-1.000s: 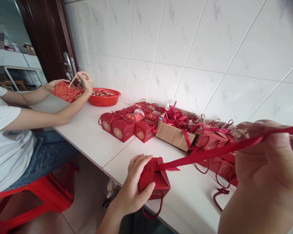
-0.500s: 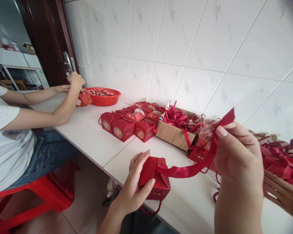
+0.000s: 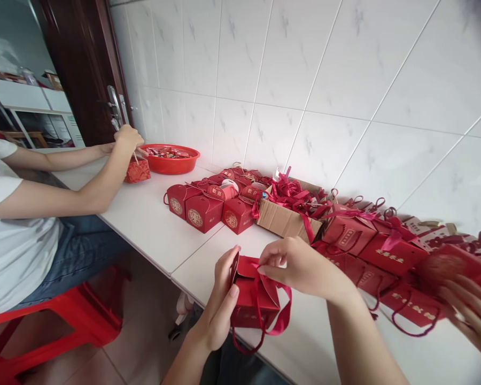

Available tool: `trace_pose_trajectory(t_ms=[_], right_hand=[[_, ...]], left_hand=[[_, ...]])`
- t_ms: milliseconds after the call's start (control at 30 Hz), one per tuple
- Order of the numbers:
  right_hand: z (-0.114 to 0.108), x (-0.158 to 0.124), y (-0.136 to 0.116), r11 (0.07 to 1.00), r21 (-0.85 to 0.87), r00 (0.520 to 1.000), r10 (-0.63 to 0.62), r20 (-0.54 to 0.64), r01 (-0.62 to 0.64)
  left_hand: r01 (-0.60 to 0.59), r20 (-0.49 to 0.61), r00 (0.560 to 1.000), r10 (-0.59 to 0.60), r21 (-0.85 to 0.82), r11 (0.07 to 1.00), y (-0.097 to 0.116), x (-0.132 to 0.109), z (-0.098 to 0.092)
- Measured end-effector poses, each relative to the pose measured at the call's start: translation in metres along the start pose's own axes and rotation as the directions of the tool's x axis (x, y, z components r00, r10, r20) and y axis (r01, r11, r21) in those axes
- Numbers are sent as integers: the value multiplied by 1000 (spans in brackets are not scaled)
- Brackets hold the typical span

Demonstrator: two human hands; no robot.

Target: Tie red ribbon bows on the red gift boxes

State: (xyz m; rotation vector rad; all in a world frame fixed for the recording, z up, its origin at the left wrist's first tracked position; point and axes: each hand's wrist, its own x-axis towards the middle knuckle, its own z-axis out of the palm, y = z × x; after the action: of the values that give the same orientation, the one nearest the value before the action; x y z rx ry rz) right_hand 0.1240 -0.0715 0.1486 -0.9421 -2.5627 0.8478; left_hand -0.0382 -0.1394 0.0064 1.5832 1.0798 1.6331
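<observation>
A small red gift box [image 3: 256,313] with a red cord handle stands near the table's front edge. My left hand [image 3: 220,305] wraps its left side, thumb on the front and fingers behind. My right hand [image 3: 284,264] is at the top of the box, its thumb and fingers pinching the red ribbon [image 3: 282,321] close to the lid. The ribbon's loose length loops down over the right and front of the box. Parts of my right fingers are curled out of sight.
Finished-looking red boxes [image 3: 202,214] stand behind, beside a cardboard box [image 3: 284,219] of ribbons. More red boxes [image 3: 388,256] line the wall. Another person's hand [image 3: 471,315] is at far right. At left a seated co-worker [image 3: 16,230] handles a patterned box [image 3: 138,170] near a red basin [image 3: 172,164].
My right hand has come down and left from its raised spot, bringing the ribbon to the box top. The left hand still steadies the box. The co-worker's patterned box is lower.
</observation>
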Motion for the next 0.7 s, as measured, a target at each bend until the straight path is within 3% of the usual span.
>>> trace_pose_trajectory(t_ms=[200, 700], right_hand=[[16, 12, -3, 998, -63, 999, 28, 39, -26], [17, 9, -3, 995, -66, 997, -70, 45, 73]], left_hand=[[-5, -18, 1000, 4, -35, 999, -2, -1, 0], [13, -10, 1000, -14, -97, 995, -6, 0, 1]])
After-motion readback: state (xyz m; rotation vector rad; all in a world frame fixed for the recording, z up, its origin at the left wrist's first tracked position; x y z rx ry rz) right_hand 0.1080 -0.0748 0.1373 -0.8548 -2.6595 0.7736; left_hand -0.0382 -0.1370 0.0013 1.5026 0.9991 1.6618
